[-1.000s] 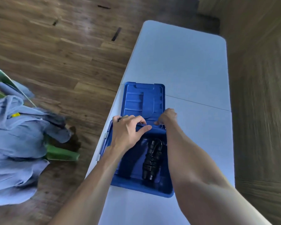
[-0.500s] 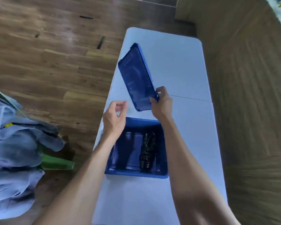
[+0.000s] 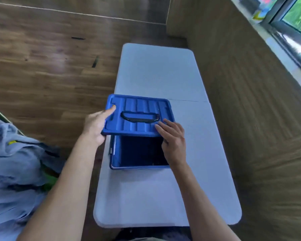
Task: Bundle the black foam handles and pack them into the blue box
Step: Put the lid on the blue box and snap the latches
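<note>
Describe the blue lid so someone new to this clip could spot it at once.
On the long white table sits an open blue box. The lid is held over its far half by the left hand and right hand. Ribbed top, black carry handle.

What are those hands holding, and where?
The blue lid: left hand grips its left edge, right hand its near right corner, above the blue box.
</note>
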Demonstrator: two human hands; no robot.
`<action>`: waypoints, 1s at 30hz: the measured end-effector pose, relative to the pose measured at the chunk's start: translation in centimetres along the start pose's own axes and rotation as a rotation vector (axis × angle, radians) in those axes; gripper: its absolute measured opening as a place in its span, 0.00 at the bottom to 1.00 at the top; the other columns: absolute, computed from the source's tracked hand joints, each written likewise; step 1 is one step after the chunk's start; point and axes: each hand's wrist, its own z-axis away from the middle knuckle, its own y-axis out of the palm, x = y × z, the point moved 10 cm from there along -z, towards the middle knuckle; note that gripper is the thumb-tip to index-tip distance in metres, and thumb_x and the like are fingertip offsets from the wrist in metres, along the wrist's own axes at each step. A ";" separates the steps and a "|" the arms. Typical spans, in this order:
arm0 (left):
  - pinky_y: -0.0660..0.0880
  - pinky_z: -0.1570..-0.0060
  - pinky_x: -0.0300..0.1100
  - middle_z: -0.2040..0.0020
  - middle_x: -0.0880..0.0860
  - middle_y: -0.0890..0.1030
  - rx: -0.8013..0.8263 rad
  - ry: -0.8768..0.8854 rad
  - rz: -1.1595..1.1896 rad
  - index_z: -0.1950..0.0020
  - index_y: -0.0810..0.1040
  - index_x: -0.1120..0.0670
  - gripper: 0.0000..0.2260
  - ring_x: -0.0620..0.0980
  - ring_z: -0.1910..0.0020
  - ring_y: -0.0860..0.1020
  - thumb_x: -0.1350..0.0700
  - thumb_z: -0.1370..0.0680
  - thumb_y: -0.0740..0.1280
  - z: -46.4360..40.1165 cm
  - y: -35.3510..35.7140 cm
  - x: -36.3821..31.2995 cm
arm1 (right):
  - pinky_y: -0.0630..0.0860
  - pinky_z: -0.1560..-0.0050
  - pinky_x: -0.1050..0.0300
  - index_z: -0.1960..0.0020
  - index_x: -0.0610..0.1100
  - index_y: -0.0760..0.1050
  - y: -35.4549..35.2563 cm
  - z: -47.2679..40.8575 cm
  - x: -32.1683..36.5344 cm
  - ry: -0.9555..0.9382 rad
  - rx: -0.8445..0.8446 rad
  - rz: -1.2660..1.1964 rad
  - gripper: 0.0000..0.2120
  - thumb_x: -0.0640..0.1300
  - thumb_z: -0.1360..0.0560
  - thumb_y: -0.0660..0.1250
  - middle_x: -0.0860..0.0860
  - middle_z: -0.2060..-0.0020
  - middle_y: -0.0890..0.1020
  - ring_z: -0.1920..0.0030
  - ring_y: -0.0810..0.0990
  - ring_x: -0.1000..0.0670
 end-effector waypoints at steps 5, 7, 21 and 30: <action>0.84 0.60 0.53 0.48 0.59 0.86 -0.083 0.079 0.045 0.47 0.85 0.54 0.09 0.56 0.55 0.86 0.66 0.23 0.72 1.9 -2.1 1.6 | 0.69 0.31 0.37 0.32 0.38 0.77 -0.5 2.5 0.6 0.122 0.186 -0.118 0.29 0.38 0.33 0.65 0.44 0.34 0.79 0.30 0.72 0.37; 0.83 0.53 0.57 0.48 0.59 0.87 -0.078 0.092 0.054 0.48 0.85 0.52 0.09 0.57 0.52 0.86 0.65 0.22 0.72 2.7 -2.6 2.5 | 0.64 0.25 0.43 0.24 0.40 0.67 -0.9 3.0 -0.6 0.365 0.258 -0.252 0.34 0.43 0.30 0.62 0.45 0.27 0.70 0.26 0.65 0.42; 0.72 0.45 0.46 0.49 0.62 0.84 -0.326 0.513 -0.847 0.40 0.83 0.64 0.16 0.55 0.51 0.77 0.52 0.20 0.71 6.4 -3.7 4.0 | 0.63 0.69 0.56 0.71 0.42 0.69 -2.3 9.2 -8.3 0.980 0.033 -0.008 0.23 0.48 0.20 0.67 0.43 0.71 0.73 0.70 0.68 0.47; 0.73 0.51 0.41 0.53 0.58 0.86 -0.403 0.534 -0.830 0.39 0.84 0.61 0.17 0.53 0.58 0.80 0.55 0.25 0.77 6.0 -4.3 5.2 | 0.57 0.74 0.65 0.74 0.52 0.55 -1.6 9.4 -8.3 0.926 0.031 -0.013 0.31 0.42 0.20 0.70 0.49 0.69 0.65 0.73 0.58 0.52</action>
